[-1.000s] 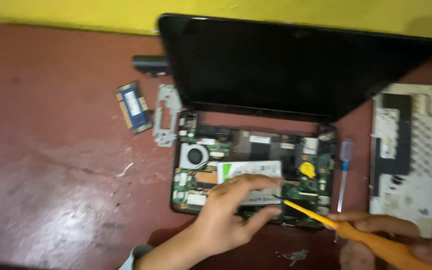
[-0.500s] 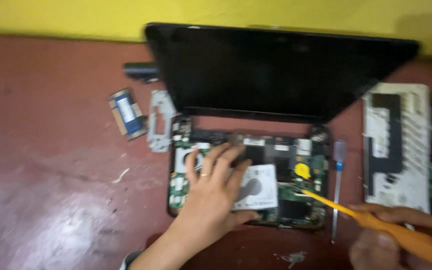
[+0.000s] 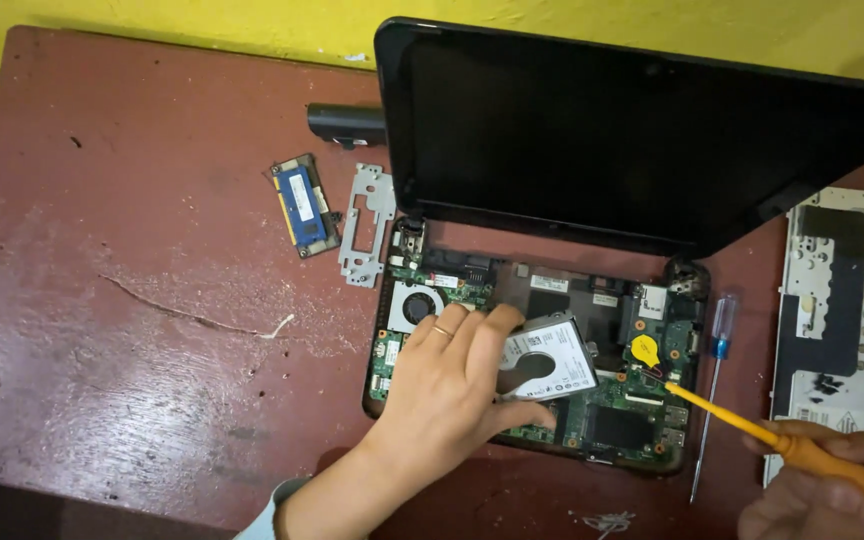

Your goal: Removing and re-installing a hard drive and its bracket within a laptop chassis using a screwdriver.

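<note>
The left hand (image 3: 452, 385) grasps a silver hard drive (image 3: 549, 357), tilted over the middle of the opened laptop base (image 3: 632, 420) on the tabletop (image 3: 132, 300). The right hand (image 3: 832, 480), near right, is clenched around an orange-handled screwdriver (image 3: 752, 425), its tip by the yellow coin cell (image 3: 645, 351).

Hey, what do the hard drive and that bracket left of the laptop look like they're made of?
Hard drive under the left hand: likely bare metal casing, silvery with a dull shine, white label on top. Bracket: looks like thin stamped sheet metal, matte grey, flat with cut-outs and holes.
</note>
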